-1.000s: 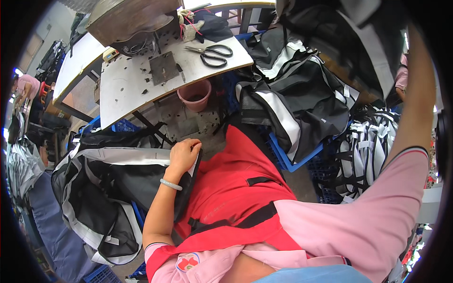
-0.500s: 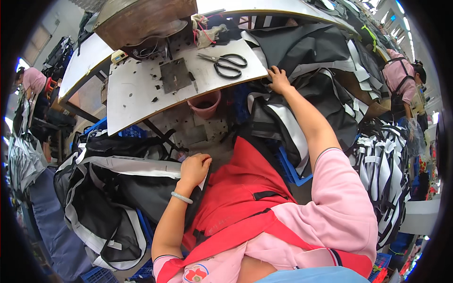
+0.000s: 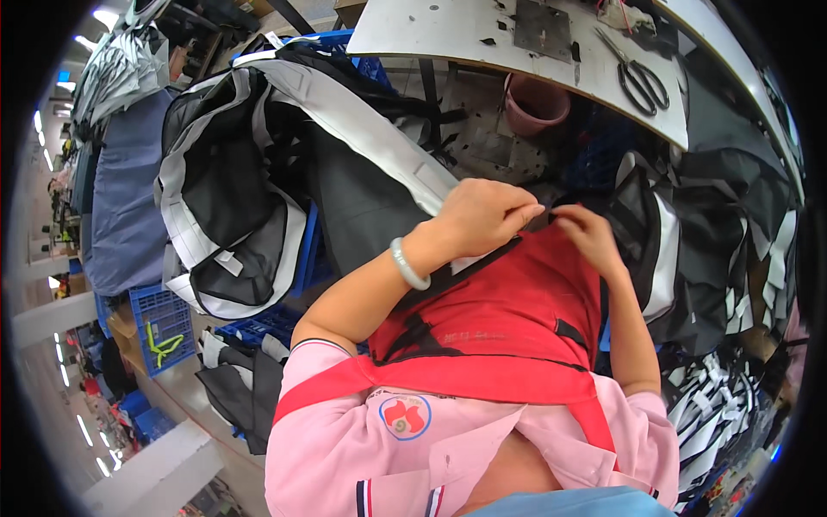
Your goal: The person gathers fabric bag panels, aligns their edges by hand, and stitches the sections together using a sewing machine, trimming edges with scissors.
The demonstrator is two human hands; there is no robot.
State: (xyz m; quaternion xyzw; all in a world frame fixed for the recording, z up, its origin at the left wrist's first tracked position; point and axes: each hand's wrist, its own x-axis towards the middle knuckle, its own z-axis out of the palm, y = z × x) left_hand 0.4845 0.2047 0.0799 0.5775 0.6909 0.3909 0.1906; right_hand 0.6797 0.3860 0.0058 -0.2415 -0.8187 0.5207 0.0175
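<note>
My left hand (image 3: 487,215), with a pale bangle at the wrist, is closed in a pinch above my lap. What its fingertips hold, if anything, is too small to make out. Close by on the right, my right hand (image 3: 590,239) has its fingers bent together at the top of the red apron (image 3: 508,302); a dark bit shows near the fingertips. Beside my left wrist lies a large black fabric piece (image 3: 362,189) with a white border (image 3: 345,99), draped over a blue crate (image 3: 307,250).
Ahead stands a white worktable (image 3: 448,34) with black-handled scissors (image 3: 637,82) on it. Below it is a pink bucket (image 3: 534,108). More black and white fabric pieces (image 3: 711,250) are heaped at right. Blue crates (image 3: 164,323) stand on the left floor.
My right hand has left the fabric by the table and come to my lap. My left hand has closed and come toward it. The view has swung left and down.
</note>
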